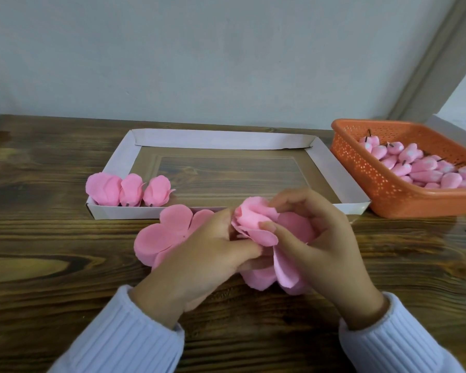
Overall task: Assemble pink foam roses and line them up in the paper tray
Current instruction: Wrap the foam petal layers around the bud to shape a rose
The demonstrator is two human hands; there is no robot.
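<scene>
A half-formed pink foam rose sits between both hands, just in front of the paper tray. My left hand grips it from below and the left. My right hand pinches its petals from the right, thumb on a folded petal. Loose petal layers hang under the rose. A flat stack of pink petal sheets lies on the table left of my hands. Three finished roses stand in a row in the tray's near left corner.
An orange perforated basket at the right holds several pink foam buds with dark stems. The wooden table ends at a pale wall behind the tray. The tray's bottom is bare to the right of the roses.
</scene>
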